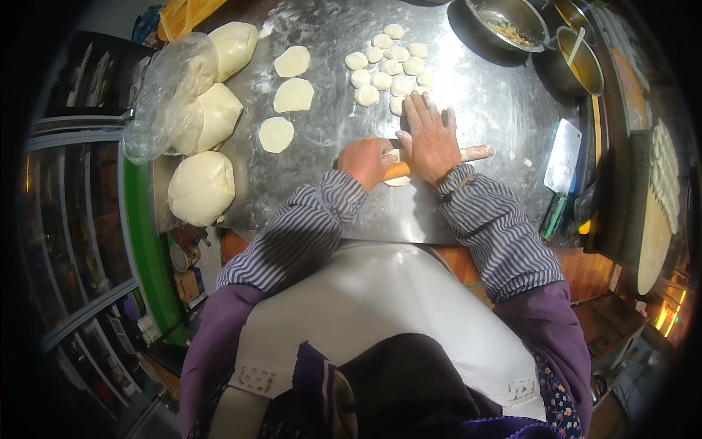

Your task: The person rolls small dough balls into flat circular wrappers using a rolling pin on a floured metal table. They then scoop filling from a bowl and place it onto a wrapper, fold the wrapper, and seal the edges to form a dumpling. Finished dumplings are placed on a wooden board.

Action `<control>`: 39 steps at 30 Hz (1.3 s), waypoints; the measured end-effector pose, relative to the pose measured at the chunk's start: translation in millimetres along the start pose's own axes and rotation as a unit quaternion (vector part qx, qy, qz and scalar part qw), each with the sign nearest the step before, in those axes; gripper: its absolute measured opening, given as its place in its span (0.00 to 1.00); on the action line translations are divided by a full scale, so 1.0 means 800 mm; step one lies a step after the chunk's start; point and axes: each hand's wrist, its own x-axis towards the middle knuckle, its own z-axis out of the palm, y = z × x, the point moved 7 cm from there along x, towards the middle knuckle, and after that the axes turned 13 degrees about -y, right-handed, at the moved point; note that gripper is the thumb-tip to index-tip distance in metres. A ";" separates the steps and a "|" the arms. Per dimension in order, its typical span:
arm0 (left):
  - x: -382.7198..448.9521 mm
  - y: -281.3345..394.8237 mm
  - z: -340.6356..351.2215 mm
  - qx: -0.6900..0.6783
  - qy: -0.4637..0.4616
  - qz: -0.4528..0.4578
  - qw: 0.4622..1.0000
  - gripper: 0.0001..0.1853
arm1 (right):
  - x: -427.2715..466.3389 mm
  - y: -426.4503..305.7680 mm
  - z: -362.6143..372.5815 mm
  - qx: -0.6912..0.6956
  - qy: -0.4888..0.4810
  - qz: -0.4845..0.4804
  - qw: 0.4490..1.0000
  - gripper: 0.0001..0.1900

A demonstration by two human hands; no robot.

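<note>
A wooden rolling pin (396, 170) lies across a small dough disc (397, 181) near the front of the metal table. My right hand (433, 134) rests palm down on the pin, fingers stretched forward towards the dough pieces. My left hand (364, 160) is curled at the disc's left side, its thumb and fingers pinching the dough edge beside the pin. Just beyond my right fingertips sits a cluster of small round dough pieces (391, 67). To the left, three flattened dough wrappers (293, 95) form a column. Part of the disc is hidden by my hands and the pin.
Large dough lumps (201, 187) stand at the table's left edge, some under a clear plastic bag (164, 99). Metal bowls (507, 24) occupy the far right. A cleaver (563, 156) lies at the right, near a board (655, 236) bearing shaped dough pieces.
</note>
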 end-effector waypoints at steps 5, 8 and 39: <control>-0.013 -0.027 -0.003 -0.119 0.078 0.022 0.990 0.09 | -0.093 -0.015 0.014 0.021 -0.187 -0.001 0.982 0.39; -0.026 -0.028 0.011 -0.166 0.050 0.020 0.985 0.10 | -0.102 -0.016 0.017 0.031 -0.164 -0.009 0.986 0.37; 0.115 0.117 0.016 0.038 0.041 0.197 0.979 0.11 | -0.158 -0.006 0.018 0.187 0.019 -0.120 0.975 0.16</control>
